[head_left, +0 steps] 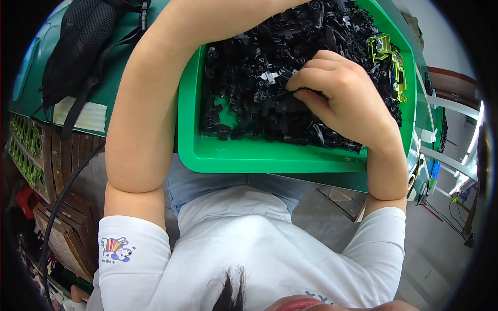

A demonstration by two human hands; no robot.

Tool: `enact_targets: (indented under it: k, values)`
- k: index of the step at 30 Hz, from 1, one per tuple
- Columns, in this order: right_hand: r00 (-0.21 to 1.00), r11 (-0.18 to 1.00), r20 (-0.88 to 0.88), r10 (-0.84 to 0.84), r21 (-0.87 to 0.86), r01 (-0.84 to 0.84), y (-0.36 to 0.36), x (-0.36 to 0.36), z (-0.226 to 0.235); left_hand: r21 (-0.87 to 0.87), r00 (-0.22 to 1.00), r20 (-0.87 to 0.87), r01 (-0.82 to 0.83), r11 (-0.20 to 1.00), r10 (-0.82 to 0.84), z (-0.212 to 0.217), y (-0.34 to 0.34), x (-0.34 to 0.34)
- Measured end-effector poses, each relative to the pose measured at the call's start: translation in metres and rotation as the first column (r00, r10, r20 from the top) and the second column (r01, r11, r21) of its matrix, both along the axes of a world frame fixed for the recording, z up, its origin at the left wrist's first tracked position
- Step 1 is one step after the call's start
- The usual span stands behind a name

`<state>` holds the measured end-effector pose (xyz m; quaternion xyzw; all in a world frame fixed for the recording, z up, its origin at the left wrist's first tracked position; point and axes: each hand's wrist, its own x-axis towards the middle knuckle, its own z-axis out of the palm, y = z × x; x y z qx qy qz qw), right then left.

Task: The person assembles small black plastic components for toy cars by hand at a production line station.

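The right hand [340, 96] is lying on the black parts [259, 88] in the green tray [270, 155], with fingers curled and pinching among them; which part it is gripping, I cannot tell. The left arm is reaching beyond the top edge, so its hand is not showing. The tray is hanging a little over the table [119, 78] edge; a heavy push could be tipping it and spilling parts. Yellow-green pieces [386, 57] are lying at the right wall.

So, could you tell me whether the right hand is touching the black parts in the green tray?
Touching: the head view shows the right hand with curled fingers pressed into the black parts.
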<state>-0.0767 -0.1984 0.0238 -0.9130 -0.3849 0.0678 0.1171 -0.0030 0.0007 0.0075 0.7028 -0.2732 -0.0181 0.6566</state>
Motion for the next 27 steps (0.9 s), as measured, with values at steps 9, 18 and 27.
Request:
enact_targets:
  k: [9,18,27]
  values:
    - [0.923,0.757,-0.221,-0.315,0.528,0.385,-0.013,0.014,0.005,0.013,0.979,-0.074,0.194,0.981,-0.192,-0.002,0.004,-0.002]
    - [0.945,0.763,0.074,-0.320,0.611,0.211,-0.011,0.012,0.001,0.152,0.945,-0.148,0.313,0.938,-0.291,0.006,0.006,-0.003]
    - [0.939,0.662,-0.134,-0.316,0.678,0.320,-0.016,0.013,0.004,0.062,0.962,0.057,0.263,0.963,-0.267,0.003,0.004,-0.005]
